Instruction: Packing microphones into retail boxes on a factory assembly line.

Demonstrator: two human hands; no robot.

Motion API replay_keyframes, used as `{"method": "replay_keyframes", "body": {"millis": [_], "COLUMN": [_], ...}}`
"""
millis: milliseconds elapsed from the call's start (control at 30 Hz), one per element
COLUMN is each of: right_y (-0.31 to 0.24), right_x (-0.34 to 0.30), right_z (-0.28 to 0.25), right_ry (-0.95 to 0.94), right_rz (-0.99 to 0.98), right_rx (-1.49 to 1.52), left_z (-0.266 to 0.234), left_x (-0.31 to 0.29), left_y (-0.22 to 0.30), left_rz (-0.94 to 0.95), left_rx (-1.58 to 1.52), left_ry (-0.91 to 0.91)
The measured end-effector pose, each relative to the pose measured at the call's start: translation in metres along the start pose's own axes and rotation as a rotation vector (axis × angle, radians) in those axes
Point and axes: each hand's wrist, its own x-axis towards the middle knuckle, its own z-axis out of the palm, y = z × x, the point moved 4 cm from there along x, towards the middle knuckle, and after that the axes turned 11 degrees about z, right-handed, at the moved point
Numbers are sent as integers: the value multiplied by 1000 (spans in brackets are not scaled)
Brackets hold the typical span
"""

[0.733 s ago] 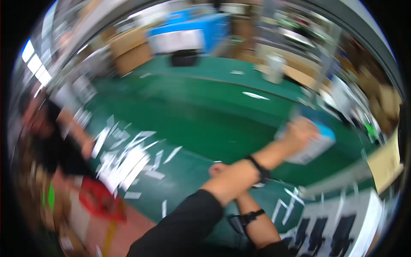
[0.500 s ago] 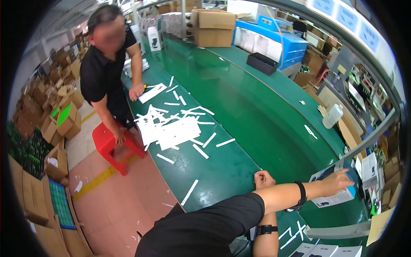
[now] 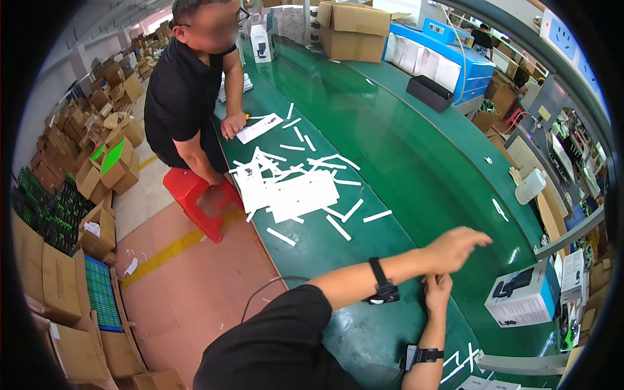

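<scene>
My left forearm, with a black strap and small device on the wrist, reaches across the green table. My left hand [image 3: 454, 250] is above the tabletop, empty, its fingers stretched toward the right. Just below it my right hand [image 3: 438, 291] is closed; a small thing seems to show at the fingertips, too small to name. To the right stands a white and blue product box [image 3: 520, 300] with a dark device pictured on it, apart from both hands.
White paper sheets [image 3: 304, 197] and strips lie at the table's middle. A person [image 3: 188, 97] in black stands across, near a red stool [image 3: 195, 201]. At right are a white bottle [image 3: 530, 186] and a metal post [image 3: 572, 235]. White strips [image 3: 460, 364] lie near my right forearm.
My left hand has come away from the product box and moved left, beside my right hand. The box stays standing at the right. The whole view has shifted.
</scene>
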Motion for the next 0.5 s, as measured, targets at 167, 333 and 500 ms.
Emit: {"method": "replay_keyframes", "body": {"millis": [167,333,500], "right_y": [-22,-19,-17], "right_x": [-11,-14,-15], "right_z": [4,6,6], "right_ry": [25,23,40], "right_rz": [66,62,68], "right_rx": [166,121,26], "left_z": [-58,-42,-37], "left_x": [-54,-101,-92], "left_y": [-63,-92,-78], "left_rz": [-443,-665,-666], "left_rx": [-215,-339,-252], "left_ry": [365,337,198]}}
